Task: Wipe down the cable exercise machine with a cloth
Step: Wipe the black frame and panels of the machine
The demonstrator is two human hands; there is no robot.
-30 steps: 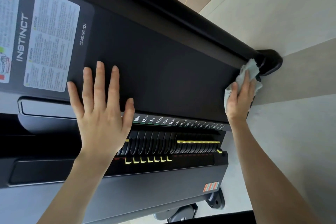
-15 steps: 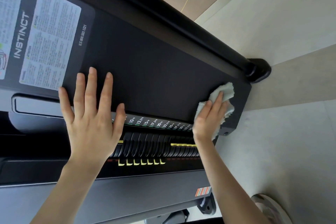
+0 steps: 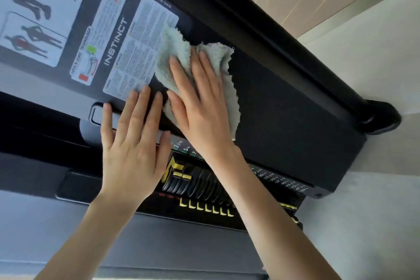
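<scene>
The cable machine's black shroud panel (image 3: 284,125) fills the view, with white instruction labels (image 3: 141,48) at its left. A pale green terry cloth (image 3: 179,52) lies flat on the panel, overlapping the edge of the nearest label. My right hand (image 3: 200,102) presses on the cloth with fingers spread flat. Just left of it, my left hand (image 3: 134,150) rests flat on the panel's lower edge, fingers apart, holding nothing. Below both hands is the weight stack (image 3: 204,184) with yellow marks and numbered kg tags.
A thick black frame tube (image 3: 261,25) runs diagonally along the panel's far side and ends in a black foot (image 3: 379,118) on the pale floor (image 3: 375,211). A grey cover (image 3: 159,241) lies below the weight stack.
My right hand has swept the cloth left along the panel, from the far end by the foot to the label beside my left hand. The view has moved closer.
</scene>
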